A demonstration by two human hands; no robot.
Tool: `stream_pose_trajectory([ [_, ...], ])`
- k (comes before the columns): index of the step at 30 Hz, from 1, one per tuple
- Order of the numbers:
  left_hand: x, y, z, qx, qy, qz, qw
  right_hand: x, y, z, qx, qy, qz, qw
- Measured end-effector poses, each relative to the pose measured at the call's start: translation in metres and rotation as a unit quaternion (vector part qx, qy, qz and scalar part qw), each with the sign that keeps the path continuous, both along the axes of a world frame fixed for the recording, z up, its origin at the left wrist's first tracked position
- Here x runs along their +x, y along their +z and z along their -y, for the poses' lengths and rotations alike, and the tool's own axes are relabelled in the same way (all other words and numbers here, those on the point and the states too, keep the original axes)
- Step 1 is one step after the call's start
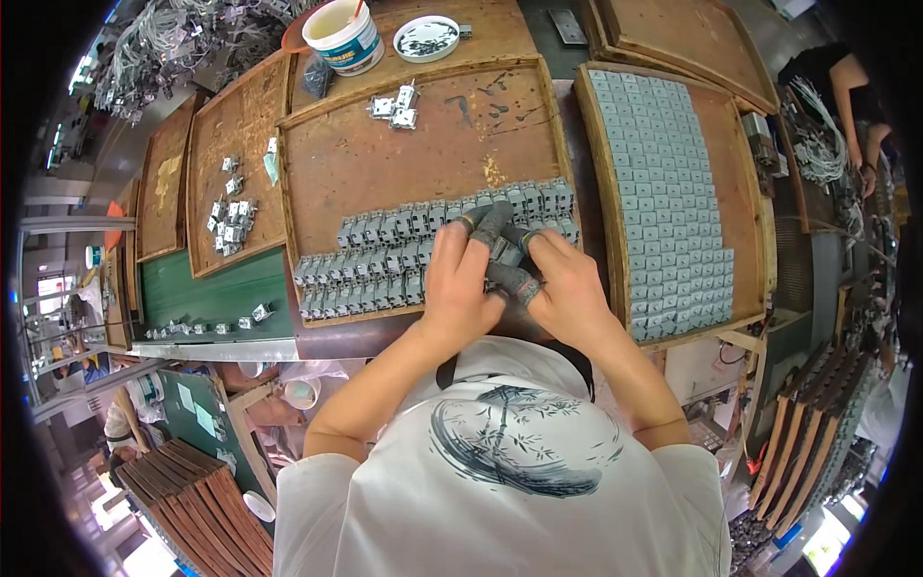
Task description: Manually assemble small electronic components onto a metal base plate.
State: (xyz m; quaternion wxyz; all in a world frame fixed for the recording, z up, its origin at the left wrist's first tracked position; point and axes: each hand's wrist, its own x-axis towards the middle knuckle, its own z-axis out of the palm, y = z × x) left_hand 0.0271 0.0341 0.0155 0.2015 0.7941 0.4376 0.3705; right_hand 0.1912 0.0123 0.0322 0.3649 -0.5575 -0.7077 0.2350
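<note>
Over the front of a wooden tray (404,171), my left hand (456,287) and my right hand (569,288) meet with fingers bent inward. Dark grey sleeves cover several fingertips. Pinched between both hands is a small grey metal-cased part (506,252), partly hidden by the fingers. Rows of similar grey parts (385,229) stand packed along the tray's near side, just beyond and left of my hands. Three or so loose parts (395,106) lie near the tray's far edge.
To the right, another wooden tray (745,202) holds tight rows of grey square parts (663,183). A white bucket (343,38) and a white lid with dark paste (427,39) sit at the back. Loose parts (231,226) lie in a left tray. A co-worker's arm (848,101) shows far right.
</note>
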Motion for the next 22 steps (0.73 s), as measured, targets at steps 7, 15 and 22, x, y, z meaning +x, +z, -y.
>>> stream_pose_trajectory([
  [7, -0.011, -0.005, -0.002, 0.008, -0.105, 0.043, 0.993, 0.013, -0.011, -0.002, -0.223, 0.096, -0.179, 0.953],
  [15, -0.027, -0.006, -0.017, -0.005, -0.102, -0.027, 0.994, 0.053, -0.011, 0.007, -0.223, 0.037, -0.112, 0.968],
  [22, -0.219, -0.052, -0.116, -0.291, 0.114, 0.012, 0.950, 0.281, -0.052, 0.048, -0.013, -0.442, -0.051, 0.895],
])
